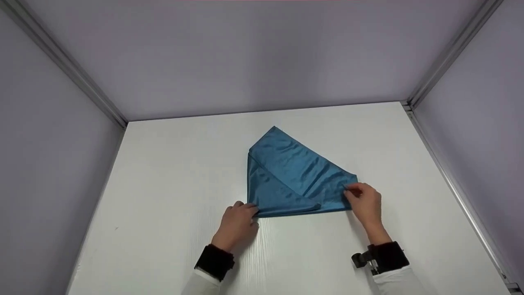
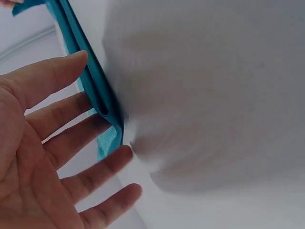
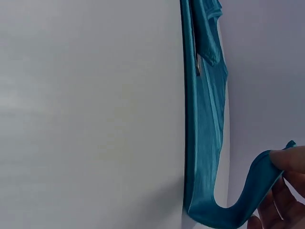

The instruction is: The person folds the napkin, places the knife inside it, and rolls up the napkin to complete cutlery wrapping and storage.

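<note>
The cloth [image 1: 294,176] was a teal fabric, thin and satin-like, with a soft sheen and fine creases. The counter [image 1: 172,196] was white and matt, with a faint ribbed grain. Walls [image 1: 262,57] looked like matt grey-white panels, joined by dull metal strips [image 1: 65,61]. Black fabric wristbands [image 1: 215,261] looked soft.

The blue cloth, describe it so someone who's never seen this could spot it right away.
On the white table, just beyond the person's two hands, lies the blue cloth. It is shiny teal fabric folded into overlapping layers with one point aimed away, the left hand at its near left corner, the right hand pinching its right corner. Nothing else there is coloured.
</note>
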